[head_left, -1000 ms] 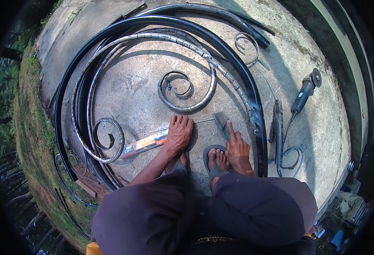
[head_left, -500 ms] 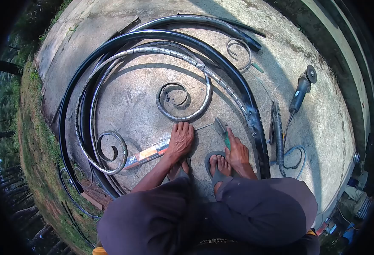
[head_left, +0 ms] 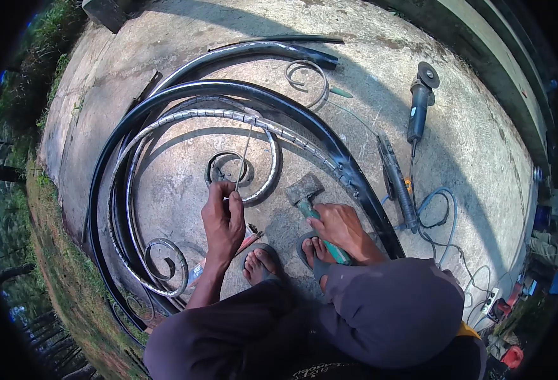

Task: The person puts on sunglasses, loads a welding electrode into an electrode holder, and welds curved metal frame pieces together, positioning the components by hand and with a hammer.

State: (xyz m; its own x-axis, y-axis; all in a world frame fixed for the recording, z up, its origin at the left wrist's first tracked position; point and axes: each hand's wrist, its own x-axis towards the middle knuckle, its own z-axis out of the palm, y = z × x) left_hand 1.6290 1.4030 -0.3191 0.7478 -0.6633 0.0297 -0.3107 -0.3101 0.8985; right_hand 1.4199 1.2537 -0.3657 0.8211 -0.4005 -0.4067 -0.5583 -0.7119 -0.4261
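My left hand (head_left: pixel 224 218) is raised over the concrete, pinching a thin welding rod (head_left: pixel 246 152) near its lower end. The rod points up and away from me, crossing in front of the curved metal frame in view. My right hand (head_left: pixel 342 228) is wrapped round the green handle of a hammer (head_left: pixel 305 189) with a broad grey metal head. Beyond my left hand lies a metal scroll (head_left: pixel 267 190) with a coiled end. An orange and white packet (head_left: pixel 248 241) lies by my left foot, partly hidden behind my left wrist and forearm.
A large black curved tube (head_left: pixel 310 109) sweeps round the scrollwork. An angle grinder (head_left: pixel 420 104) lies at the right. Nearer is a welding electrode holder (head_left: pixel 400 190) with its cable. A small ring scroll (head_left: pixel 322 88) and a green-handled piece (head_left: pixel 341 92) lie at the back.
My left hand has lifted from the ground by the packet and now holds the welding rod upward. The hammer has turned in my right hand, its head pointing up and left. The camera view has shifted.
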